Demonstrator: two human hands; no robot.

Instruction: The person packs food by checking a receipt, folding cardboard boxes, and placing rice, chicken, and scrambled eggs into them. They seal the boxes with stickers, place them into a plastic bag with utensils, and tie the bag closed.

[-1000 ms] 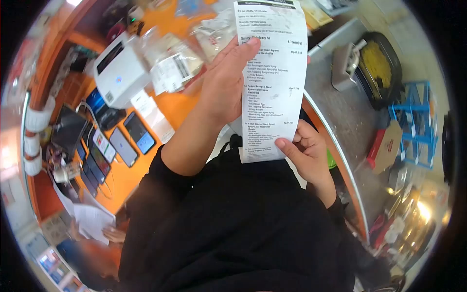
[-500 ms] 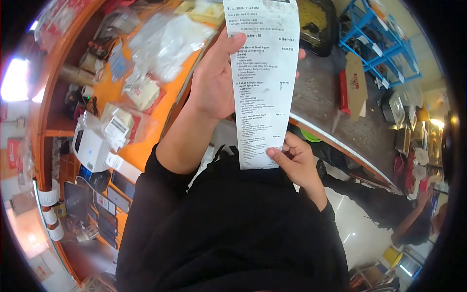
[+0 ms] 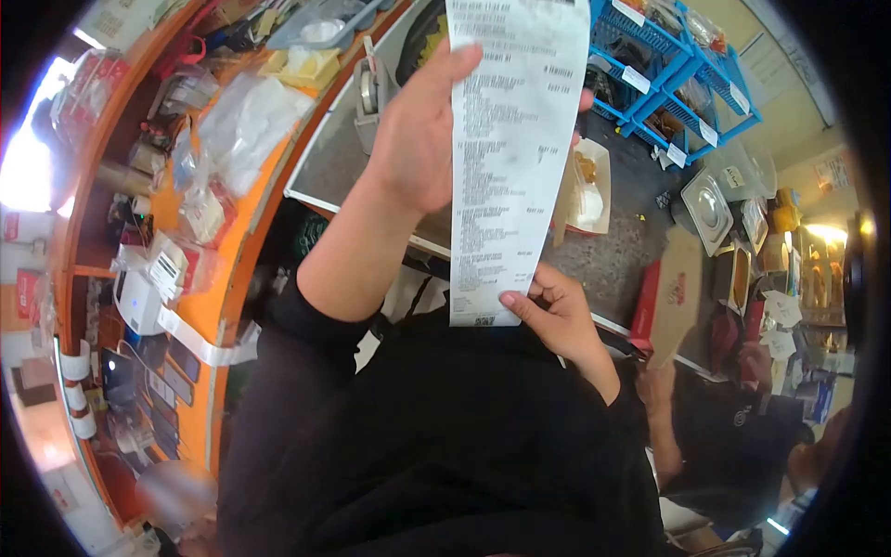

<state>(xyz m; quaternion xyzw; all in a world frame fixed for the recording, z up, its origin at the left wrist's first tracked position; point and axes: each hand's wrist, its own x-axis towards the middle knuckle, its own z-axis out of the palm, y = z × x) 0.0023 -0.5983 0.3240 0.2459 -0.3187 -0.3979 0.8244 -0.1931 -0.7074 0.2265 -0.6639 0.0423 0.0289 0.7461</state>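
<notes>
A long white printed receipt (image 3: pixel 506 186) hangs upright in front of me, its print blurred. My left hand (image 3: pixel 422 130) grips its upper part, thumb over the left edge; fingertips from behind show past the right edge. My right hand (image 3: pixel 561 316) pinches the lower right edge between thumb and fingers. Partly hidden behind the paper, an open food box (image 3: pixel 589 190) with white and brown food stands on the dark worktop (image 3: pixel 603 265).
To the left, an orange counter (image 3: pixel 246 209) bears plastic bags (image 3: pixel 246 125), a white printer (image 3: pixel 139 302) and several phones (image 3: pixel 172 381). Blue baskets (image 3: pixel 668 84), a metal lid (image 3: pixel 707 212) and a red carton (image 3: pixel 664 302) lie ahead right. A co-worker (image 3: pixel 729 422) in black stands close on the right.
My view has turned right, bringing the worktop with the food box into sight and the co-worker nearer. Both hands keep hold of the receipt; my right hand sits slightly lower.
</notes>
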